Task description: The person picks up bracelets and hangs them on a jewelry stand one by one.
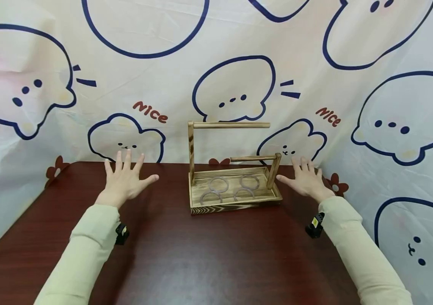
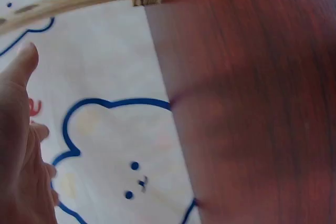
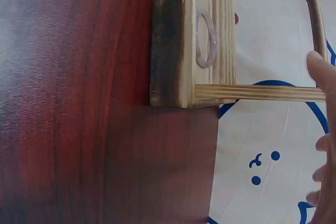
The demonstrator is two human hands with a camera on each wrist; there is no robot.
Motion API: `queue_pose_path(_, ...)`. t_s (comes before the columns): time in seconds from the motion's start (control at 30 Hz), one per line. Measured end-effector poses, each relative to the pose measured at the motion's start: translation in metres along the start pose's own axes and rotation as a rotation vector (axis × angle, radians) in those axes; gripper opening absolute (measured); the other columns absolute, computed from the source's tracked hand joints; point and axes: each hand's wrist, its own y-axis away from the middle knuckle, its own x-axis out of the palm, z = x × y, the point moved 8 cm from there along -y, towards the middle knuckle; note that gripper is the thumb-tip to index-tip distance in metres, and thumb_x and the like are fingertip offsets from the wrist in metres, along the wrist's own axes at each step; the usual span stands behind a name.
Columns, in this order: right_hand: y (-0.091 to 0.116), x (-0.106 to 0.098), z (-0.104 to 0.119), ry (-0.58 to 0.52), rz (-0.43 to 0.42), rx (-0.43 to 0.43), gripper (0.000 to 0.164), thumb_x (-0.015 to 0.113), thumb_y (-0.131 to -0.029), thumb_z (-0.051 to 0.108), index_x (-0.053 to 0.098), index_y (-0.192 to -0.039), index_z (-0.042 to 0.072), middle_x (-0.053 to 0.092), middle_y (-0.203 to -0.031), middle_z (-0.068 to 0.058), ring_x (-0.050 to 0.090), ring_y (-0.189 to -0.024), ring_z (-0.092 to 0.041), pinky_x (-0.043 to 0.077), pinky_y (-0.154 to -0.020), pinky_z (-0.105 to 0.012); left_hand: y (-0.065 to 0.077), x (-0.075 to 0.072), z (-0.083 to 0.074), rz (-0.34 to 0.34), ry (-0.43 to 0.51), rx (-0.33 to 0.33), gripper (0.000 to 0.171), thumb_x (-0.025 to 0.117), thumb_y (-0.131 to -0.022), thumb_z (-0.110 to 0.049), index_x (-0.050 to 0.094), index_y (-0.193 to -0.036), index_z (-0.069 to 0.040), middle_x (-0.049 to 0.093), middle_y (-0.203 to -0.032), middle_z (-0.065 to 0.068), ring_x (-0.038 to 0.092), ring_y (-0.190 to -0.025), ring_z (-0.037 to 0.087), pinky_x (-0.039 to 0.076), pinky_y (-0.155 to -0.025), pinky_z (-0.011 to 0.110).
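Note:
A wooden display stand (image 1: 235,206) with a shallow tray base sits near the table's far edge. From its left end rises a tall post (image 1: 191,154) bearing a long bar (image 1: 231,125); a shorter post (image 1: 273,171) at the right bears a lower bar (image 1: 253,159). Several pale translucent bangles (image 3: 212,38) lie in the tray. My left hand (image 1: 122,182) is held out left of the stand, fingers spread, holding nothing. Close to the stand's right end, my right hand (image 1: 307,180) reaches forward with fingers extended and nothing held.
The dark red-brown wooden table (image 1: 220,258) extends in front of the stand. Behind it and at both sides hangs a white sheet (image 1: 178,84) printed with blue cartoon outlines. A small black device (image 1: 122,234) is strapped at the left wrist, and another black device (image 1: 315,225) at the right.

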Motion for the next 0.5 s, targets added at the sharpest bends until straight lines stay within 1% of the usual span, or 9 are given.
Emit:
queue_pose_path(0.13,0.003,-0.003,0.004,-0.047,-0.017,-0.028,0.1,0.033,-0.082,0.074,0.002,-0.148,0.005,0.0,-0.151,-0.026,-0.002,-0.137,-0.046,0.002,-0.104,-0.066,0.005,-0.01,-0.012,-0.047,0.028,0.014,0.095,0.025,-0.081,-0.077,0.014,-0.148,-0.01,0.005,-0.15,0.027,-0.007,-0.137,0.046,-0.011,-0.102,0.065)
queue_pose_path(0.2,0.006,-0.004,0.007,-0.063,-0.029,-0.044,0.098,0.033,-0.084,0.072,0.005,-0.147,0.002,0.004,-0.151,-0.026,0.002,-0.137,-0.045,0.006,-0.106,-0.063,0.008,-0.015,-0.019,-0.079,0.032,0.026,0.092,0.026,-0.084,-0.074,0.017,-0.147,-0.008,0.011,-0.149,0.028,0.0,-0.137,0.047,-0.005,-0.104,0.064)
queue_pose_path(0.3,0.01,-0.006,0.008,-0.07,-0.05,-0.064,0.096,0.033,-0.085,0.07,0.011,-0.147,0.001,0.008,-0.151,-0.026,0.006,-0.138,-0.044,0.009,-0.107,-0.059,0.013,-0.019,-0.029,-0.105,0.036,0.046,0.089,0.028,-0.086,-0.07,0.021,-0.146,-0.005,0.019,-0.147,0.028,0.008,-0.135,0.047,0.001,-0.105,0.063)
queue_pose_path(0.4,0.015,-0.005,0.009,-0.094,-0.074,-0.074,0.093,0.033,-0.085,0.07,0.016,-0.147,0.002,0.011,-0.151,-0.024,0.01,-0.137,-0.043,0.013,-0.107,-0.059,0.017,-0.017,-0.038,-0.092,0.047,0.076,0.082,0.035,-0.089,-0.063,0.026,-0.144,-0.001,0.025,-0.145,0.027,0.015,-0.134,0.047,0.008,-0.105,0.063)
queue_pose_path(0.5,0.021,-0.001,0.011,-0.142,-0.1,-0.073,0.089,0.034,-0.086,0.069,0.022,-0.146,0.004,0.017,-0.15,-0.022,0.015,-0.137,-0.042,0.018,-0.105,-0.061,0.023,-0.01,-0.047,-0.052,0.086,0.107,0.074,0.046,-0.09,-0.051,0.031,-0.141,0.001,0.031,-0.142,0.027,0.02,-0.132,0.046,0.014,-0.106,0.061)
